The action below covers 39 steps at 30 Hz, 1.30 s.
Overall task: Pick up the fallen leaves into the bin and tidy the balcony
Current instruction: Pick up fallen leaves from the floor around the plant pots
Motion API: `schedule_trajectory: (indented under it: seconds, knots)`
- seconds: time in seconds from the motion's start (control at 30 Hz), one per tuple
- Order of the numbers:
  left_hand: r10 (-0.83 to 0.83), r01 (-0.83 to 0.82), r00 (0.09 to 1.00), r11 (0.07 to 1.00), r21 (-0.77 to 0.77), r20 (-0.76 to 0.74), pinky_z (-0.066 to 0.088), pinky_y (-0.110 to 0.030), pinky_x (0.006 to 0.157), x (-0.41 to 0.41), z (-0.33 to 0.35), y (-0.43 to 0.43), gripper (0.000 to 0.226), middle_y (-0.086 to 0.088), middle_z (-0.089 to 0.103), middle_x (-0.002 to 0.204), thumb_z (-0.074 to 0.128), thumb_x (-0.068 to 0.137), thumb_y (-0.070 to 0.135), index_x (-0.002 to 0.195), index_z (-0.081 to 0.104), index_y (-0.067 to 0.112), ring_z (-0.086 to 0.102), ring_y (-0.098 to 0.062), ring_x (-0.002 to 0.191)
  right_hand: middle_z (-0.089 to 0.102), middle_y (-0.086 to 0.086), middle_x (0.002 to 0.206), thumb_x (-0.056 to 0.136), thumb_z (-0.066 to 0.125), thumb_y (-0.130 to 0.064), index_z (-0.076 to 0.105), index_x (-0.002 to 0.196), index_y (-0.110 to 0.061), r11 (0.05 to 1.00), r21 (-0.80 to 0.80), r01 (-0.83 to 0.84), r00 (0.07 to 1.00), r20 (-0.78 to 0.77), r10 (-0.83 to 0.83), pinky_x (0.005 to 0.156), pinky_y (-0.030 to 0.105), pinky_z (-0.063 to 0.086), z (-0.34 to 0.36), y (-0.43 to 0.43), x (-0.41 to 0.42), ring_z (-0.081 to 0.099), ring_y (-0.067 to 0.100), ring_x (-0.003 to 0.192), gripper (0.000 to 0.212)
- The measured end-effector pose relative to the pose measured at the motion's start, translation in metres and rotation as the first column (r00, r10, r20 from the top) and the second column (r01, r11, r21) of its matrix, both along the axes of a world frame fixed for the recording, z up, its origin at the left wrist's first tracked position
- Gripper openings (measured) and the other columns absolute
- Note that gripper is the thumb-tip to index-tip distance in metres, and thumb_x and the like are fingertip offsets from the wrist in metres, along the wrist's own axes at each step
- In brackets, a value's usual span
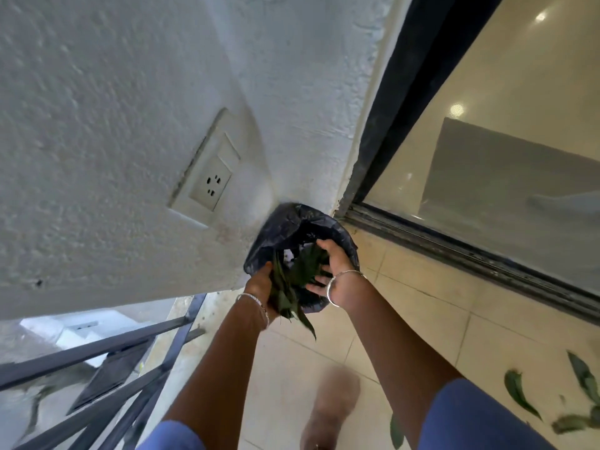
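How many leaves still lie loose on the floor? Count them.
About 4 leaves, all at lower right: one long leaf, one by the edge, one curled, one beside the right arm. More may lie out of view.

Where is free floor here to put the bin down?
Bare tiles lie between the bin, the sliding door track and the right forearm. Crowded: fallen leaves at lower right, a foot below, railing on the left.

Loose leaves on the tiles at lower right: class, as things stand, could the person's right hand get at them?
Probably not yet. The right hand is at the bin, sharing a bundle of leaves with the left hand. The loose leaves lie unobstructed on open floor, behind that arm.
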<state>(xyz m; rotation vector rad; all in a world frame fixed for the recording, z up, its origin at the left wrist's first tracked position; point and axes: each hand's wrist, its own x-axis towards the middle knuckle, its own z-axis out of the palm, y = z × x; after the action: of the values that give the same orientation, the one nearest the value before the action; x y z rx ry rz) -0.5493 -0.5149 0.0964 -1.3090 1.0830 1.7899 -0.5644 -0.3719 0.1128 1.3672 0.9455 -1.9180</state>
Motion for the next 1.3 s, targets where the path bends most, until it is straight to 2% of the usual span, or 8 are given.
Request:
schedule_trajectory:
  seconds: [0.13, 0.27, 0.47, 0.67, 0.87, 0.97, 1.17, 1.3]
  knots:
    - [0.005, -0.005, 1.0, 1.0, -0.015, -0.011, 0.042, -0.049, 0.105, -0.016, -0.002, 0.009, 0.052, -0.008, 0.06, 0.132, 0.046, 0.098, 0.051, 0.134, 0.055, 0.014, 0.055, -0.032, 0.123, 0.045, 0.007, 0.143, 0.094, 0.061, -0.029, 0.048, 0.137, -0.016, 0.995, 0.015, 0.102, 0.994, -0.03, -0.102, 0.094, 0.047, 0.046, -0.007, 0.017, 0.017, 0.045, 0.032, 0.129, 0.046]
    - [-0.003, -0.002, 1.0, 0.986, -0.165, -0.031, 0.039, -0.043, 0.107, -0.018, 0.011, 0.016, 0.048, -0.004, 0.052, 0.14, 0.038, 0.104, 0.042, 0.142, 0.046, 0.014, 0.048, -0.029, 0.132, 0.052, 0.012, 0.139, 0.099, 0.053, -0.023, 0.054, 0.135, -0.009, 0.982, 0.076, 0.172, 0.985, -0.019, -0.171, 0.09, 0.041, 0.048, -0.004, 0.038, 0.041, 0.052, 0.028, 0.121, 0.039]
    - [-0.041, 0.032, 0.999, 0.972, -0.232, -0.034, 0.038, -0.04, 0.11, 0.009, 0.047, 0.04, 0.044, -0.012, 0.047, 0.147, 0.039, 0.105, 0.029, 0.143, 0.043, 0.009, 0.045, -0.028, 0.135, 0.069, 0.01, 0.106, 0.094, 0.06, -0.018, 0.068, 0.102, -0.009, 0.947, 0.18, 0.265, 0.963, -0.001, -0.269, 0.081, 0.037, 0.054, 0.031, 0.068, 0.078, 0.063, 0.026, 0.102, 0.014]
    - [-0.144, 0.134, 0.989, 0.973, -0.19, -0.04, 0.046, -0.04, 0.101, 0.055, 0.11, 0.101, 0.028, -0.013, 0.057, 0.132, 0.04, 0.105, 0.027, 0.123, 0.056, 0.012, 0.056, -0.029, 0.12, 0.067, 0.011, 0.087, 0.095, 0.055, -0.01, 0.065, 0.102, -0.005, 0.845, 0.226, 0.484, 0.867, 0.005, -0.498, 0.071, 0.032, 0.053, 0.093, 0.111, 0.127, 0.064, 0.025, 0.079, 0.014]
    - [-0.354, 0.345, 0.934, 0.93, -0.127, -0.053, 0.051, -0.037, 0.088, 0.102, 0.158, 0.184, 0.027, -0.008, 0.063, 0.105, 0.037, 0.105, 0.022, 0.115, 0.059, 0.009, 0.062, -0.024, 0.099, 0.068, 0.01, 0.084, 0.094, 0.052, -0.008, 0.069, 0.101, -0.005, 0.675, 0.343, 0.654, 0.725, -0.028, -0.688, 0.07, 0.032, 0.054, 0.144, 0.171, 0.213, 0.066, 0.024, 0.073, 0.018]
    - [-0.489, 0.484, 0.87, 0.871, -0.085, -0.062, 0.052, -0.033, 0.082, 0.128, 0.17, 0.225, 0.026, -0.007, 0.064, 0.103, 0.038, 0.104, 0.02, 0.112, 0.06, 0.01, 0.064, -0.02, 0.093, 0.067, 0.012, 0.081, 0.093, 0.049, -0.003, 0.069, 0.096, -0.005, 0.549, 0.435, 0.714, 0.629, -0.053, -0.776, 0.069, 0.033, 0.052, 0.16, 0.201, 0.266, 0.065, 0.026, 0.071, 0.02]
    - [-0.731, 0.729, 0.682, 0.681, -0.07, -0.017, 0.051, -0.033, 0.072, 0.203, 0.181, 0.292, 0.023, -0.006, 0.066, 0.102, 0.044, 0.101, 0.019, 0.112, 0.062, 0.01, 0.065, -0.02, 0.089, 0.066, 0.01, 0.077, 0.096, 0.046, -0.003, 0.067, 0.097, -0.005, 0.296, 0.555, 0.777, 0.399, -0.071, -0.914, 0.064, 0.029, 0.051, 0.178, 0.232, 0.388, 0.063, 0.024, 0.068, 0.021]
    - [-0.857, 0.856, 0.515, 0.514, -0.051, 0.006, 0.053, -0.035, 0.074, 0.268, 0.191, 0.331, 0.02, -0.008, 0.067, 0.101, 0.051, 0.098, 0.017, 0.11, 0.064, 0.009, 0.067, -0.022, 0.089, 0.064, 0.006, 0.066, 0.097, 0.052, -0.005, 0.066, 0.093, -0.006, 0.09, 0.586, 0.805, 0.176, -0.091, -0.98, 0.052, 0.024, 0.049, 0.181, 0.232, 0.476, 0.061, 0.019, 0.059, 0.014]
